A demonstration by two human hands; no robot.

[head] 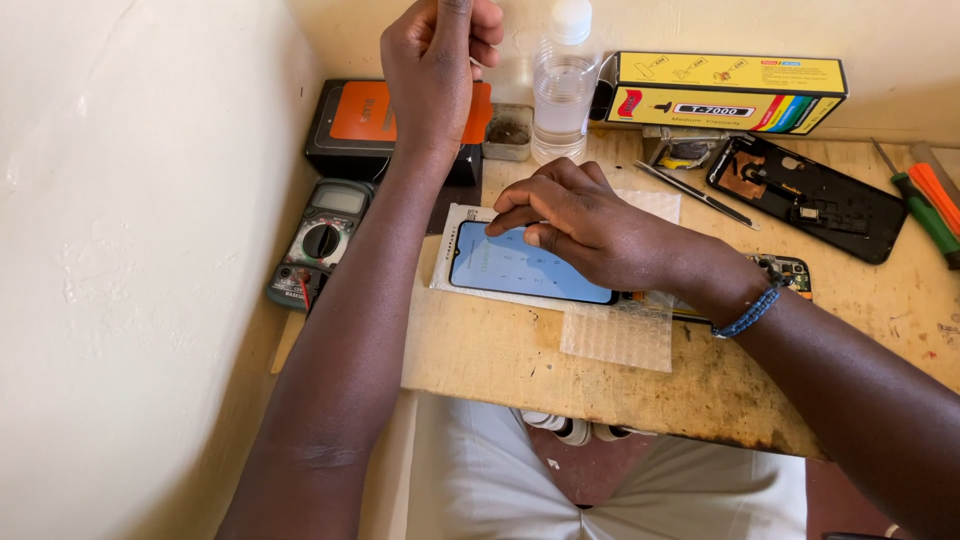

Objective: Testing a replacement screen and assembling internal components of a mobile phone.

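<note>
Head view: right hand (590,225) lay curled over phone (520,265), fingertips touching lit blue screen, not gripping it. Phone flat on white sheet near bench (500,350) front edge, bubble wrap piece (620,335) just beside. Left hand (435,55) raised above bench, fingers pinched together; what it held too small to tell. Multimeter (320,240) at bench left edge. Clear plastic bottle (562,85) upright at back, yellow box (725,90) beside it. Opened black phone back (810,195) to right; screwdrivers (925,205) at far right.

Glossy glass phone screen (525,268); worn wooden bench (520,355) (stained).
</note>
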